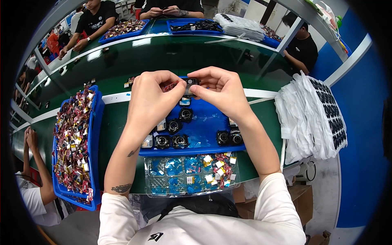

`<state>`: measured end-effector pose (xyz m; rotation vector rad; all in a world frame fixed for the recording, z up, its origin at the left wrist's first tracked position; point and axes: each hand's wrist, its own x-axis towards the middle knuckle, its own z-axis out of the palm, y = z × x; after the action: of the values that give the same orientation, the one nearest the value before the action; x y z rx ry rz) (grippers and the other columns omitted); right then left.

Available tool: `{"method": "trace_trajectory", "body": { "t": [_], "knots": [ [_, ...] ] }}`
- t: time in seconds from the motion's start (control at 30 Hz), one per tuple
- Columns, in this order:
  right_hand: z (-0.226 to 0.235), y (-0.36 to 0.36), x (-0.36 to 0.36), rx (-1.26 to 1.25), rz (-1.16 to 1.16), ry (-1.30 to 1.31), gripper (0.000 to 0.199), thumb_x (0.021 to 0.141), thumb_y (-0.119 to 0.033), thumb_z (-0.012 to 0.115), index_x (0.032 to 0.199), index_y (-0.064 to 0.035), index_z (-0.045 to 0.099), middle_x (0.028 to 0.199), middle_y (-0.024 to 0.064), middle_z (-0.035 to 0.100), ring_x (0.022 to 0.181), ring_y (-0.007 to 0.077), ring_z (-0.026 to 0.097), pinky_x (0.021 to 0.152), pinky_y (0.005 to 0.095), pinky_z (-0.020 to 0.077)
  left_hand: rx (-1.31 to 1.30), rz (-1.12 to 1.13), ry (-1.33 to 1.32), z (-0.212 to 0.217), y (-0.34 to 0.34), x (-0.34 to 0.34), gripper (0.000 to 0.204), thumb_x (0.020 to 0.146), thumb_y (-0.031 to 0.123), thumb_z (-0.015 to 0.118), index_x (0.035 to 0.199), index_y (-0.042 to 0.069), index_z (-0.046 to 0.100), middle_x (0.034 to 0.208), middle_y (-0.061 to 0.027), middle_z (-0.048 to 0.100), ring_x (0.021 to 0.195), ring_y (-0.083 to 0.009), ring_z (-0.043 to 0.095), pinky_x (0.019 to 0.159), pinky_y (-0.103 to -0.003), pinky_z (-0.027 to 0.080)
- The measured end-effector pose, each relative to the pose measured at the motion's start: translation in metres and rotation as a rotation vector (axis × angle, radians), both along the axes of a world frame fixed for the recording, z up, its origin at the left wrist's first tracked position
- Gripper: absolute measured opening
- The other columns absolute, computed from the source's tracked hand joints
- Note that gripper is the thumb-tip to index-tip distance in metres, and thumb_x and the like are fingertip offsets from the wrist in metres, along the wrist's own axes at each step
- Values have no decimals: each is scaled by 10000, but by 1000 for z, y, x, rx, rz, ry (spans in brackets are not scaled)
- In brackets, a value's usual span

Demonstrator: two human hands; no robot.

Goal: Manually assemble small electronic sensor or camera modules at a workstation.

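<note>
Both hands (192,92) pinch a small black part (190,81) (over blue tray (204,122)).

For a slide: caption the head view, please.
Both hands hold a small black part above a blue tray.

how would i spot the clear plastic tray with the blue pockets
Start at the blue tray under both hands. The clear plastic tray lies just nearer the person, against its front edge. Unlike its neighbours it is see-through, gridded into pockets.

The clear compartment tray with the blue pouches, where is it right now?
In the head view, the clear compartment tray lies at centre bottom, against the near edge of the blue tray, just before the person's chest.
</note>
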<state>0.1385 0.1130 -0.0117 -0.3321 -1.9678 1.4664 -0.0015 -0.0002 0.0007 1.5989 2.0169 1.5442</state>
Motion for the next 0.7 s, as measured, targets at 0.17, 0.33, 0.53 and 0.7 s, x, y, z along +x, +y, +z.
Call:
{"method": "trace_trajectory", "body": {
  "t": [0.17,0.33,0.53,0.7],
  "knots": [
    [-4,-3,-2,14,-22,20,244,809,-53,680,1039,24,654,905,99,680,807,107,649,730,231,533,17,17,16,-1,0,1,173,783,121,680,783,-51,686,582,-23,600,556,-31,509,507,-202,381],
    [-3,-6,-2,-2,-28,33,220,828,-49,664,1035,25,653,900,98,687,776,103,652,708,228,532,25,19,11,-2,1,1,173,783,121,679,784,-52,685,588,-27,605,557,-35,512,513,-205,394],
    [-6,-7,-4,44,-98,92,179,830,-41,664,999,18,664,863,83,690,763,92,649,662,208,510,33,19,-15,-3,1,4,166,786,118,681,807,-46,697,637,-37,635,593,-40,537,536,-204,410],
    [-10,0,-4,105,-156,208,139,826,-36,666,958,9,672,838,72,686,757,86,647,656,206,504,124,-50,-23,-5,3,8,166,796,124,700,878,-21,712,732,-35,669,657,-47,576,598,-198,446]
  ]
}}
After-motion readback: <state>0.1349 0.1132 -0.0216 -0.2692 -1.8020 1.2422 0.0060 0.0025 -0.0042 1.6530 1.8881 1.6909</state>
